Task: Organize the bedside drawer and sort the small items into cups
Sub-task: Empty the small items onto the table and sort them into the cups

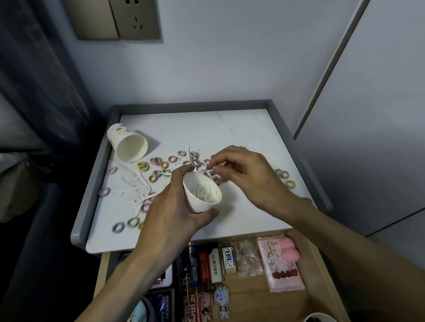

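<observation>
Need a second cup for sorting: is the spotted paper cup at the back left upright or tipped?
Tipped. The spotted cup lies on its side on the white tabletop, its open mouth turned toward the camera.

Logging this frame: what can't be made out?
Head view only.
- Contents of the paper cup in the left hand: blurred pale lumps.
- White pick pinched by the right hand: mostly hidden by that hand.
- White-rimmed cup: cut off by bottom edge.
- Drawer, left side: covered by the left forearm.
</observation>
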